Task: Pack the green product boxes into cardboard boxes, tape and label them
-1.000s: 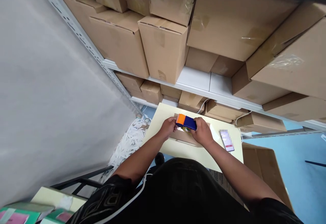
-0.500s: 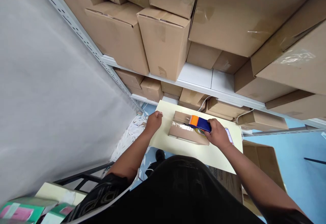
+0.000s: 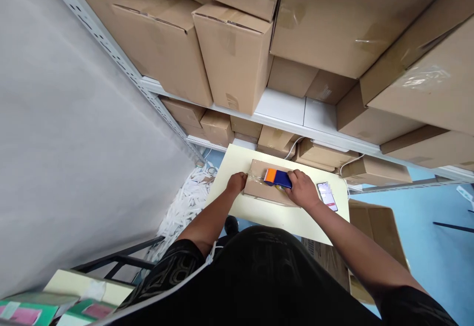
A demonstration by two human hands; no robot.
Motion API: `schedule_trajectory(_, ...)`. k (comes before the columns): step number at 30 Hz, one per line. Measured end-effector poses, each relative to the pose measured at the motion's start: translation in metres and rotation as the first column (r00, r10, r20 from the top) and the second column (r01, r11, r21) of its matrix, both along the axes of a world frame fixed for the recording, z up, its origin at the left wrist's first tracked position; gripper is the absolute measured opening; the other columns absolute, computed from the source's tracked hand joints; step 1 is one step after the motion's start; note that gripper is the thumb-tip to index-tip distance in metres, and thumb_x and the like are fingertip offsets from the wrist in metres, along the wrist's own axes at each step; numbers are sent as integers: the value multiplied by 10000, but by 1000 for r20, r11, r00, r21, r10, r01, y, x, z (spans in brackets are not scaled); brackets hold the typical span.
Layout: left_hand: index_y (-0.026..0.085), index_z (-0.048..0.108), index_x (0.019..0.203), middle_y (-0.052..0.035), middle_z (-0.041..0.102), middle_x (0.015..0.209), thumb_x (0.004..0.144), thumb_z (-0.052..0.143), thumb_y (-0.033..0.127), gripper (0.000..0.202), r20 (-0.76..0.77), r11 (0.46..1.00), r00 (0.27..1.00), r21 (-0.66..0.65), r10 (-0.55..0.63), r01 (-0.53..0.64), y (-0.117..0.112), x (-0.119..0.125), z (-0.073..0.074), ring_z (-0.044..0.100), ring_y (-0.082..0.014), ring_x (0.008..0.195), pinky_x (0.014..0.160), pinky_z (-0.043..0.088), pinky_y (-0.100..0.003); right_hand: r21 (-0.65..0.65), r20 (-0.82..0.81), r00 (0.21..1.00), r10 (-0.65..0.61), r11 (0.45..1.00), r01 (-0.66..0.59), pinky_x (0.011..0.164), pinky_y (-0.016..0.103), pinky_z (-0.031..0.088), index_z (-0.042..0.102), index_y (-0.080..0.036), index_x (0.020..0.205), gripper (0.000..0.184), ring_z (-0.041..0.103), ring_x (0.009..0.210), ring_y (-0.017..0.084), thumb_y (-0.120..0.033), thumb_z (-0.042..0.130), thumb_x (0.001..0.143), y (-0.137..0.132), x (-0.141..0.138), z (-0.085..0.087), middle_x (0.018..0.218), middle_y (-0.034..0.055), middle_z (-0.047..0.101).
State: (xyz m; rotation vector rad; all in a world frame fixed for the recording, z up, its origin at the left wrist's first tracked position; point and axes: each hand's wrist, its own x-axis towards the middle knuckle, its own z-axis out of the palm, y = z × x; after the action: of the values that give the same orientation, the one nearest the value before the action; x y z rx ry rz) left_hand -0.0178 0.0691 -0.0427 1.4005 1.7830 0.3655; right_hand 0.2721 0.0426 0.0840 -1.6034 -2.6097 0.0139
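Observation:
A small flat cardboard box (image 3: pixel 261 190) lies on a pale yellow table (image 3: pixel 266 215). My right hand (image 3: pixel 301 191) is closed around a blue and orange tape dispenser (image 3: pixel 277 178), which rests on top of the box. My left hand (image 3: pixel 237 183) presses against the box's left end, its fingers curled at the edge. Clear tape shines on the box's top.
A phone (image 3: pixel 327 196) lies on the table to the right of the box. Metal shelving (image 3: pixel 289 118) loaded with large cardboard boxes rises behind the table. White paper strips (image 3: pixel 181 207) litter the floor at left. An open carton (image 3: pixel 374 232) stands at right.
My left hand has come back from the table's left corner to the box's left end. The tape dispenser has moved left along the box top in my right hand.

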Motion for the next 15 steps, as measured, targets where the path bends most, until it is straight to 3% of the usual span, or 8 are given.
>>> schedule_trajectory(3,94,591,1406,-225,683,1317,903,635,380,580,-116,999,993,47,-3,8,3,-9,7,644,-343,1231,1018,491,-432,-26,16,1000,-4,1000,5,879,382,413,599,-158,1198,356,539,961,292,-302,655,877,0,-3,3,1067,131,598)
schedule_trajectory(5,98,521,1483,-210,577,1481,938,555,309,585,-184,970,981,220,-63,103,3,-13,17,532,-317,1389,1145,424,-440,-48,19,1000,-11,999,12,891,380,413,602,-155,1209,373,543,970,292,-307,661,874,-1,-6,5,1076,132,601)
schedule_trajectory(7,130,497,1515,-141,494,1582,972,441,244,557,-236,861,950,420,-203,288,0,-10,27,410,-265,1497,1235,340,-422,-66,16,999,-30,997,31,910,379,414,597,-152,1247,413,546,993,294,-312,663,872,0,-8,6,1094,135,606)
schedule_trajectory(9,138,444,1559,-112,405,1648,978,422,262,595,-303,722,883,510,-358,467,-6,1,35,285,-261,1566,1276,270,-446,-86,8,999,-49,995,50,933,381,415,569,-152,1325,489,549,1020,297,-312,659,873,0,-8,7,1132,141,612)
schedule_trajectory(11,103,378,1596,-146,318,1686,969,487,375,692,-391,644,809,492,-438,586,-13,14,39,185,-309,1596,1287,213,-503,-115,7,998,-63,991,63,950,383,420,528,-158,1403,564,555,1030,296,-306,654,873,1,-8,8,1168,143,616)
schedule_trajectory(15,70,330,1615,-192,243,1701,960,514,557,837,-504,639,748,414,-432,648,-19,28,40,126,-350,1603,1286,150,-542,-194,29,997,-69,978,74,952,382,435,506,-192,1449,596,569,1039,287,-314,644,882,6,-9,11,1197,133,616)
